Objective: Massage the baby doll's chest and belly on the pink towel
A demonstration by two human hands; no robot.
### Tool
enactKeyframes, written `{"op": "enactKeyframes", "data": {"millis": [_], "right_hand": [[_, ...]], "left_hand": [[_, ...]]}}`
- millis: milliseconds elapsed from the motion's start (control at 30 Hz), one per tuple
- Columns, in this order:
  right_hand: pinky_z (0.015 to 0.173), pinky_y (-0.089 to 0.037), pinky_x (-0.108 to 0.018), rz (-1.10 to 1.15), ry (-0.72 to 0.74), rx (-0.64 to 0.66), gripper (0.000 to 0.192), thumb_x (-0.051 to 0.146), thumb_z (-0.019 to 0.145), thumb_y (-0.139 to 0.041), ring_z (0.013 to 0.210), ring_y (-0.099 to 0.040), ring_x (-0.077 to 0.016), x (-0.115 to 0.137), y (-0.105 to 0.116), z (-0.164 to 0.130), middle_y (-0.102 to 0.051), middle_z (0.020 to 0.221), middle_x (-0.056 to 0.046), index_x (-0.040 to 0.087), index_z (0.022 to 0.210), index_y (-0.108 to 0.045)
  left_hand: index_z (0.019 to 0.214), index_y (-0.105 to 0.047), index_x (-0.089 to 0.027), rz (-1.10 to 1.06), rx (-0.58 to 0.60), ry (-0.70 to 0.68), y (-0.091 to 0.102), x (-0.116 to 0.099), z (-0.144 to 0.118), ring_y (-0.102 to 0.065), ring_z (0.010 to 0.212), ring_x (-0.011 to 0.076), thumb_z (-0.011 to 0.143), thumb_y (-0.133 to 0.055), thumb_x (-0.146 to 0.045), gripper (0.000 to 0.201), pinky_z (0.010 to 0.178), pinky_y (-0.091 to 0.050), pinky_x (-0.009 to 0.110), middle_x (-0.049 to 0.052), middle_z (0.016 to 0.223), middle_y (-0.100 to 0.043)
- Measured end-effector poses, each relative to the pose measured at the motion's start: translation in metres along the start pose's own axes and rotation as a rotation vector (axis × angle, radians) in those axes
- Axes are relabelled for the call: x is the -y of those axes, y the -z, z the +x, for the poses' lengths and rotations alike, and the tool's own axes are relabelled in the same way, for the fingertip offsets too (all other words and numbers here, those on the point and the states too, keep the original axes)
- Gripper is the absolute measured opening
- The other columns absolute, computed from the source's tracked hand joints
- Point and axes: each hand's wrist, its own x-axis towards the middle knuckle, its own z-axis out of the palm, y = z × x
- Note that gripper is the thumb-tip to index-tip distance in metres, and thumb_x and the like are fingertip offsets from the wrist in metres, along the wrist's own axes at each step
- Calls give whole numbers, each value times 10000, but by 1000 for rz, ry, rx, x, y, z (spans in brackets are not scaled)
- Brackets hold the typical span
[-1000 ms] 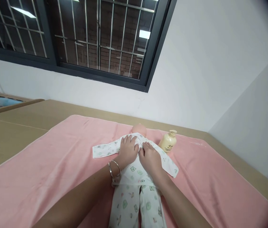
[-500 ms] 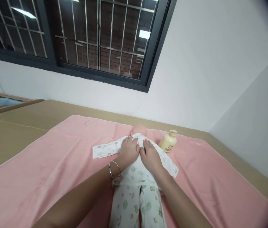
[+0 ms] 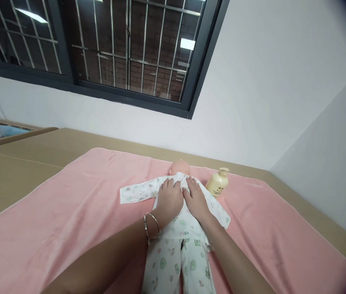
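Note:
A baby doll (image 3: 179,167) lies on a pink blanket (image 3: 77,204), its head toward the wall. It wears a white top (image 3: 188,226) and white trousers (image 3: 163,265), both printed with small green figures. Flat on the left side of the top rests my left hand (image 3: 170,199), a silver bangle at its wrist. My right hand (image 3: 196,200) lies beside it on the right side of the chest, fingers stretched toward the doll's shoulder. Neither hand grips anything. The doll's sleeves spread out to both sides; the middle of its chest is partly covered by my hands.
To the right of the doll, a pale yellow pump bottle (image 3: 217,182) stands on the blanket. The blanket covers a tan table (image 3: 38,149) against a white wall (image 3: 237,102). A dark-framed window (image 3: 130,96) with metal bars is above.
My left hand has shifted slightly right and nearer to me on the doll's chest. My right hand has moved a little to the right, its fingers more stretched. The doll and bottle have stayed put.

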Motion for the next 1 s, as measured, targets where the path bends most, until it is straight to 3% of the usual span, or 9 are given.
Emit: {"op": "enactKeyframes", "data": {"millis": [200,500,733,867,1000], "right_hand": [[1216,-158,-444,11,-10,-2,616,381,947,-349,1477,-178,-247,1,2,-1,-279,1568,-105,80,1484,-354],[1217,-120,-439,-96,-14,58,605,358,978,-285,1486,-141,-238,9,4,-3,-225,1584,-127,59,1504,-300],[1182,-167,-504,-205,-133,103,599,381,992,-225,1482,-144,-284,30,13,-11,-214,1588,-123,103,1521,-274],[1158,-203,-524,-259,-95,9,609,358,955,-357,1468,-156,-350,37,19,-14,-155,1596,-168,114,1511,-302],[1179,-186,-485,-185,-26,-49,547,311,965,-326,1467,-194,-299,32,14,-12,-229,1580,-152,115,1472,-382]], "left_hand": [[1217,-567,-153,0,-8,20,-3,-2,-3,-492,1239,308,922,-414,-198,335,1017,-425,485,155,1280,-564],[1313,-525,-165,-45,33,40,-5,8,1,-441,1315,310,919,-423,-253,417,1077,-380,478,147,1388,-518],[1371,-489,-164,-115,91,76,-8,18,8,-383,1376,318,922,-427,-315,478,1141,-309,498,147,1459,-462],[1375,-481,-137,-193,65,91,-16,25,11,-354,1401,316,935,-417,-356,495,1169,-263,523,167,1476,-440],[1366,-484,-140,-289,-16,92,-24,30,8,-362,1398,300,943,-387,-335,476,1181,-251,523,148,1444,-483]]}}
